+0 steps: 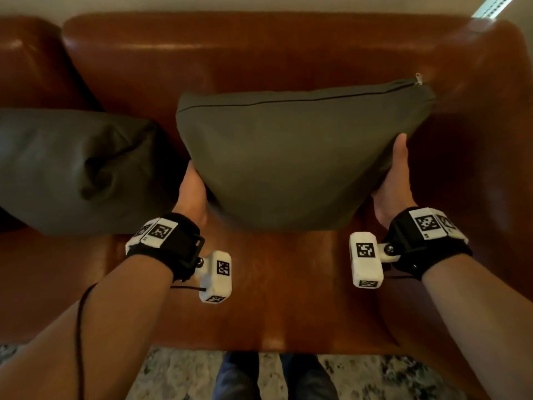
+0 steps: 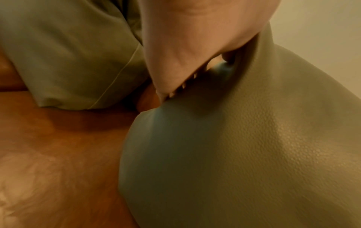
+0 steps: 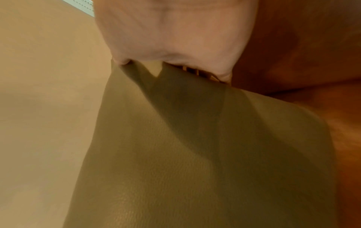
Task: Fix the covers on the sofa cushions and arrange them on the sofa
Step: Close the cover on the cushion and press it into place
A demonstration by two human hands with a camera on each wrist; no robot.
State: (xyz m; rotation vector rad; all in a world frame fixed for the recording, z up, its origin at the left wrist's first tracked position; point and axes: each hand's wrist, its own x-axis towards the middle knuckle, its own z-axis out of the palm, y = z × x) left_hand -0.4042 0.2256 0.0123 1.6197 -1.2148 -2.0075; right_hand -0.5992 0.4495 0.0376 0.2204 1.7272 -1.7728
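An olive-green cushion (image 1: 288, 157) stands upright on the brown leather sofa seat (image 1: 259, 284), its closed zipper seam on top with the pull (image 1: 418, 79) at the right corner. My left hand (image 1: 193, 192) grips its lower left side and my right hand (image 1: 395, 180) grips its right side, thumb lying along the front edge. The fingers of both hands are hidden behind the cushion. In the left wrist view my left hand (image 2: 185, 38) digs into the cushion (image 2: 254, 154). In the right wrist view my right hand (image 3: 175, 30) pinches its cover (image 3: 195, 154) into folds.
A second olive cushion (image 1: 72, 168) lies dented on the seat to the left, close to my left hand, and appears in the left wrist view (image 2: 68, 54). The sofa backrest (image 1: 259, 53) rises behind, the right armrest (image 1: 490, 140) beside my right hand. A patterned rug (image 1: 173, 376) lies below.
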